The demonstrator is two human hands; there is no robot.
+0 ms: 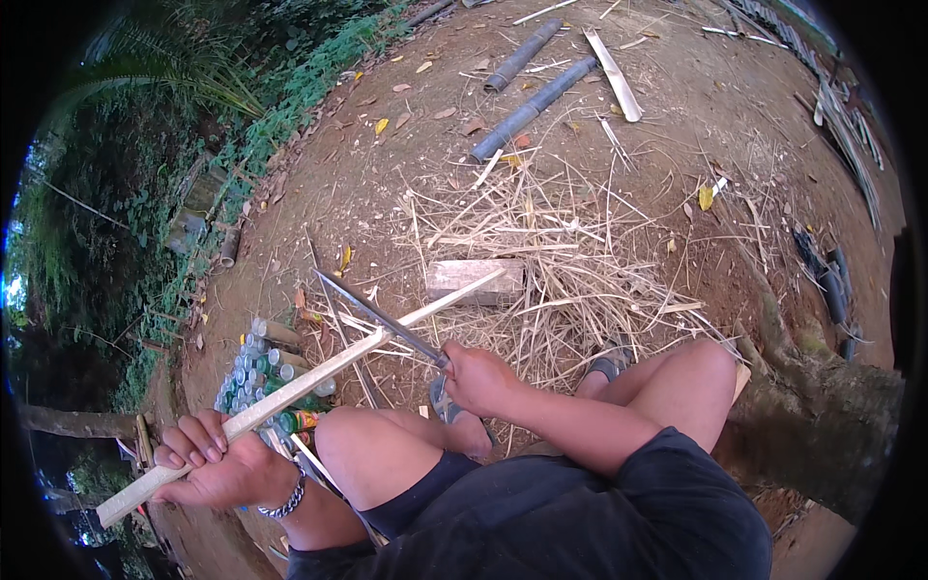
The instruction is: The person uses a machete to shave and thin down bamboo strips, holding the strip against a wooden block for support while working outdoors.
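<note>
My left hand [224, 471], with a chain bracelet at its wrist, grips a long pale bamboo strip [302, 386] near its lower left end. The strip slants up to the right, its far end in front of a wooden block [474, 277] on the ground. My right hand [480, 378] is closed round the handle of a long knife [360, 302]. Its dark blade points up and left and crosses the strip about midway. A small raised sliver or notch shows where blade and strip meet. The knife's handle is mostly hidden in my fist.
Thin bamboo shavings [570, 261] lie heaped around the block. Several plastic bottles [256, 372] stand left of my knee. Dark bamboo poles [536, 108] and a split piece [613, 77] lie farther off. A tree trunk [812, 425] is at right, dense plants [145, 126] at left.
</note>
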